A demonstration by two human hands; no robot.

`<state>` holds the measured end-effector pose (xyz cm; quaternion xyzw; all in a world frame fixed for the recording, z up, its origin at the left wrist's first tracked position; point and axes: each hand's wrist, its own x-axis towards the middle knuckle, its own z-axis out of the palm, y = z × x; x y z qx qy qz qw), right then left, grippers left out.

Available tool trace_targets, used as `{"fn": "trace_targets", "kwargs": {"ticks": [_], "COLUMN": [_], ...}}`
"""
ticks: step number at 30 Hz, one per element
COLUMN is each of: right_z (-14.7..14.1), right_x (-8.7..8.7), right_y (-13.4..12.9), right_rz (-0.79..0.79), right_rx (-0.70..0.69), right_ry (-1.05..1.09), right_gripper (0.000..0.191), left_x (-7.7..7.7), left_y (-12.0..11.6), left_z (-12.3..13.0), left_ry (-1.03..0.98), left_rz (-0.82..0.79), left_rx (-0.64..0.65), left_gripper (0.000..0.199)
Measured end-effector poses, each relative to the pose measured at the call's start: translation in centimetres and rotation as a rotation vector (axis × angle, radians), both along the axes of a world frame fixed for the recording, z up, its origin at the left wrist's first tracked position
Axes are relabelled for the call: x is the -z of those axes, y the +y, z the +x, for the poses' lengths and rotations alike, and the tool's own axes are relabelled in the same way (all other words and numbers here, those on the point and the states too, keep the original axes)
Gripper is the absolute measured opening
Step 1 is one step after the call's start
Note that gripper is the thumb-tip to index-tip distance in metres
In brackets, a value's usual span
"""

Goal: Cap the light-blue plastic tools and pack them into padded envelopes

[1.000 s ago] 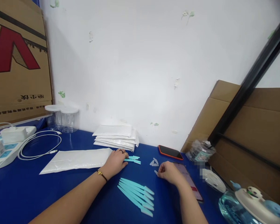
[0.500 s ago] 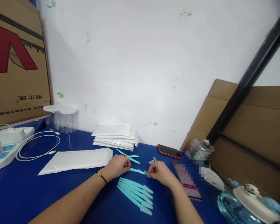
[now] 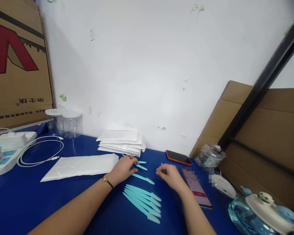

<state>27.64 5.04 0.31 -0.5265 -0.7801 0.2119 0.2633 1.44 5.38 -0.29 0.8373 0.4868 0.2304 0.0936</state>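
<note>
My left hand [image 3: 124, 167] reaches over a few loose turquoise eyebrow razors [image 3: 142, 167], thumb and fingers apart. Just below its thumb, a single eyebrow razor [image 3: 145, 178] lies on the blue table. Closer to me, several more razors [image 3: 143, 201] are fanned in a row, blade ends to the right. To the right, my right hand [image 3: 168, 174] has its fingers curled together; anything between the fingertips is hidden. A sliver of a small translucent cap [image 3: 162, 164] shows just behind that hand.
White padded mailers [image 3: 120, 143] are stacked by the wall, and one mailer [image 3: 80, 167] lies flat at left. Two phones, an orange-edged one [image 3: 178, 157] and a lit one [image 3: 197, 189], lie at right near a blue bottle [image 3: 259, 212]. A cable [image 3: 40, 151] coils at left.
My left hand has let go of the single razor and moved up to the loose ones. My right hand has drawn slightly right and up, away from that razor's blade end.
</note>
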Motion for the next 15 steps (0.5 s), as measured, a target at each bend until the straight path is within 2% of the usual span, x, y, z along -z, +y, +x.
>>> {"fn": "trace_targets", "kwargs": {"ticks": [2,4,8,12,15], "right_z": [1.4,2.3,2.1,1.2,1.2], "right_x": [-0.2,-0.1,0.9,1.7,1.8], "right_y": [0.6,1.0,1.4,1.3,1.3], "right_rz": [0.119,0.166,0.154,0.123,0.107], "right_rx": [0.141,0.198,0.128,0.146,0.134], "right_ry": [-0.035,-0.100,-0.222,-0.302,-0.312], "right_gripper": [0.017,0.021,0.023,0.010,0.007], "left_x": [0.0,0.1,0.3,0.5,0.7], "left_y": [0.5,0.9,1.1,1.1,1.2], "left_z": [-0.6,-1.1,-1.3,-1.2,-1.2], "left_ry": [0.044,0.091,0.132,0.123,0.145], "left_rz": [0.070,0.079,0.032,0.031,0.029], "left_rx": [-0.069,-0.117,-0.120,-0.138,-0.135], "left_gripper": [0.021,0.017,0.009,0.024,0.023]}}
